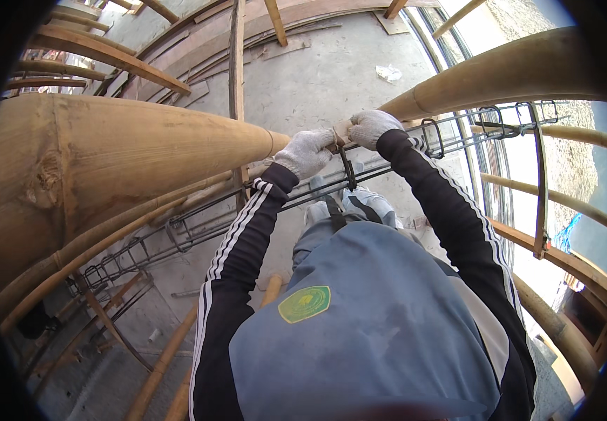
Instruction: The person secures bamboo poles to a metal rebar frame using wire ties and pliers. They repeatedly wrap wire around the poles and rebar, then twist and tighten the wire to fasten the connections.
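Both hands wear pale knitted work gloves and meet over a long cage of thin steel reinforcing bars (pixel 295 201). My left hand (pixel 308 153) is closed, its fingertips at the top of a dark bent steel stirrup (pixel 349 170) that loops around the bars. My right hand (pixel 373 130) is closed just to the right and slightly farther away. What its curled fingers hold is hidden. A thick bamboo pole (pixel 156 137) narrows toward my left hand, and another bamboo pole (pixel 486 74) narrows toward my right.
More stirrups (pixel 432 137) hang along the cage to the right. A wooden post (pixel 237 63) stands beyond my left hand. Timber beams (pixel 110 56) and bamboo poles cross the far left. Below lies a grey concrete floor (pixel 331 70) with a white scrap (pixel 388 74).
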Demonstrator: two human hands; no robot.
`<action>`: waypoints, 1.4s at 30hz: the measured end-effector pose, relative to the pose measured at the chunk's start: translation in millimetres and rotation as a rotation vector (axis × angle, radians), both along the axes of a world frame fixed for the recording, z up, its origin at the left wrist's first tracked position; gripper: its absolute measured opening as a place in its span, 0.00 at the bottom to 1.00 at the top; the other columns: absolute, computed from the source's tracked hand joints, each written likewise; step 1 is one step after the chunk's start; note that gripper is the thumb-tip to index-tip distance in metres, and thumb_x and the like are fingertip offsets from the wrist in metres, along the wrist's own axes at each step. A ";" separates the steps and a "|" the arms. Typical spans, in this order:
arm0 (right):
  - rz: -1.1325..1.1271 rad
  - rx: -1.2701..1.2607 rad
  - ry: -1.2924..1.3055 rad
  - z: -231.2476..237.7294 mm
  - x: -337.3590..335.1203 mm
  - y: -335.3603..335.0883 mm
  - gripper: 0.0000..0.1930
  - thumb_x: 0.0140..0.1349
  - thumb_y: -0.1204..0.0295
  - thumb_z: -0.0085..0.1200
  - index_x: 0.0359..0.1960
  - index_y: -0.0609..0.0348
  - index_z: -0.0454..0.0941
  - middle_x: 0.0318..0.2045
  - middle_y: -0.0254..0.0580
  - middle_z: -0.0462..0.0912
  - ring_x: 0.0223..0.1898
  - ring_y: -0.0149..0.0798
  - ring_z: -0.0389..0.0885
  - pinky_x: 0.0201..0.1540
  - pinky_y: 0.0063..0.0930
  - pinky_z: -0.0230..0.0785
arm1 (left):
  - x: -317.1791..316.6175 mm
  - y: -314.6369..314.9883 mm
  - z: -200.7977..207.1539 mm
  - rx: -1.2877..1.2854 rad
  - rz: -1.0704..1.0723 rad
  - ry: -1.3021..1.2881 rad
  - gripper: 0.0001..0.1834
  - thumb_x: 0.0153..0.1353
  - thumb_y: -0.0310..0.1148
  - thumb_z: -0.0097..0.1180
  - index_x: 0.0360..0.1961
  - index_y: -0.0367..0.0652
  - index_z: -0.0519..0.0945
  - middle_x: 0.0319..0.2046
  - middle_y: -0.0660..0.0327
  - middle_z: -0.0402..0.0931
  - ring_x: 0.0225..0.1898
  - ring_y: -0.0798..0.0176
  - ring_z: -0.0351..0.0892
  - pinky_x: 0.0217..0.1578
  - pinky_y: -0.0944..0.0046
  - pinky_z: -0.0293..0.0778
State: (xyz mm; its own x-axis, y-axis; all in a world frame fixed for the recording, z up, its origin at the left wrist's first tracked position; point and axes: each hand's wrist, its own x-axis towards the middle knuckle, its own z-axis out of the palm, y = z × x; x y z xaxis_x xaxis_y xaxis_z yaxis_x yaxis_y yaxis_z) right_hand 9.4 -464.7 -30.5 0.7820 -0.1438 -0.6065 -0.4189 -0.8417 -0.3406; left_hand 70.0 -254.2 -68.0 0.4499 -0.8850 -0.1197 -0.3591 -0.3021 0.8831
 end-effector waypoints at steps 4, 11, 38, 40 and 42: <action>0.034 0.015 0.123 -6.7 10.3 -0.2 0.21 0.60 0.60 0.50 0.46 0.57 0.89 0.48 0.57 0.87 0.52 0.57 0.86 0.56 0.46 0.76 | 4.3 -0.7 -0.6 -0.068 -0.146 -0.303 0.18 0.52 0.22 0.59 0.47 0.40 0.84 0.37 0.50 0.82 0.42 0.47 0.84 0.46 0.53 0.80; 0.084 0.008 0.170 -1.0 10.3 -1.1 0.22 0.64 0.58 0.50 0.49 0.56 0.88 0.51 0.53 0.87 0.54 0.54 0.86 0.57 0.44 0.76 | 3.1 -0.8 4.1 -0.110 -0.228 -0.461 0.22 0.51 0.21 0.58 0.50 0.44 0.84 0.37 0.52 0.82 0.43 0.45 0.83 0.46 0.51 0.80; 0.000 -0.145 -0.494 10.0 -105.1 51.2 0.17 0.63 0.67 0.55 0.54 0.50 0.81 0.55 0.45 0.81 0.57 0.55 0.77 0.58 0.52 0.72 | 14.1 -13.1 18.6 0.011 -0.286 -0.377 0.10 0.55 0.27 0.56 0.39 0.41 0.82 0.36 0.46 0.82 0.42 0.39 0.83 0.43 0.44 0.80; -0.015 -0.083 -0.396 11.2 -99.0 49.7 0.15 0.62 0.67 0.55 0.51 0.50 0.82 0.51 0.44 0.84 0.55 0.55 0.78 0.57 0.51 0.72 | 13.9 -12.8 18.9 -0.001 -0.287 -0.370 0.10 0.55 0.27 0.57 0.38 0.41 0.82 0.36 0.46 0.83 0.42 0.40 0.84 0.43 0.45 0.80; -0.028 -0.049 -0.384 13.1 -93.7 47.7 0.13 0.62 0.68 0.55 0.47 0.50 0.83 0.47 0.43 0.85 0.54 0.54 0.79 0.57 0.49 0.72 | 13.4 -12.4 16.9 0.005 -0.271 -0.370 0.10 0.54 0.27 0.57 0.38 0.41 0.83 0.36 0.47 0.83 0.42 0.40 0.84 0.43 0.45 0.80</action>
State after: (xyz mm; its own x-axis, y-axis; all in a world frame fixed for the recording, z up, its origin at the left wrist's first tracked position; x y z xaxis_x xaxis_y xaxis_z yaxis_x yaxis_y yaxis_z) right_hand -84.3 -416.9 -17.5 0.9463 -0.1899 -0.2617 -0.2916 -0.8511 -0.4366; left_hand 83.4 -266.6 -51.1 0.2153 -0.9766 0.0013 -0.7170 -0.1572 0.6791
